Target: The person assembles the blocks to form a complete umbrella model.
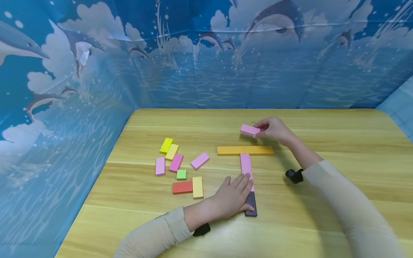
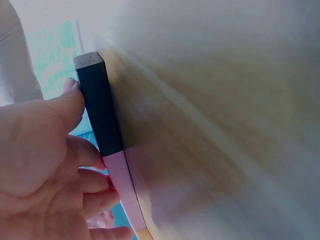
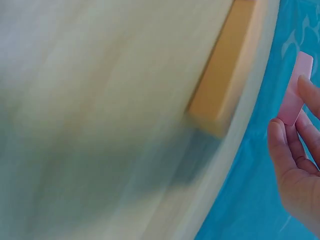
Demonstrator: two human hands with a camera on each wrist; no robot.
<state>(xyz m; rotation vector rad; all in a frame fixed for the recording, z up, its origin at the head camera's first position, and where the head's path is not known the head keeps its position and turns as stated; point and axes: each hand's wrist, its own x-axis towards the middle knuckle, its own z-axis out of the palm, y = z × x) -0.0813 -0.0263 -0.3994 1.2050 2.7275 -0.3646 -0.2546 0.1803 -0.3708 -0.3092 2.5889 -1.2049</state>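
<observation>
In the head view my right hand [image 1: 272, 129] pinches a pink block [image 1: 250, 129] by its right end, above the table beyond the orange row. That pink block [image 3: 296, 89] also shows in the right wrist view between thumb and fingers. Two orange blocks [image 1: 230, 151] lie end to end; from their middle a column of pink blocks [image 1: 245, 163] runs toward me, ending in a black block [image 1: 251, 206]. My left hand [image 1: 230, 197] rests on this column with fingers extended, hiding part of it. Its thumb [image 2: 72, 102] touches the black block [image 2: 100, 105] and the fingers touch the pink.
Left of the column lie loose blocks: a yellow one [image 1: 166, 145], cream ones [image 1: 198, 187], pink ones [image 1: 200, 161], a magenta one [image 1: 176, 163], a green one [image 1: 181, 174] and a red one [image 1: 182, 187]. A dolphin-print curtain [image 1: 226, 82] stands behind the wooden table [image 1: 338, 132].
</observation>
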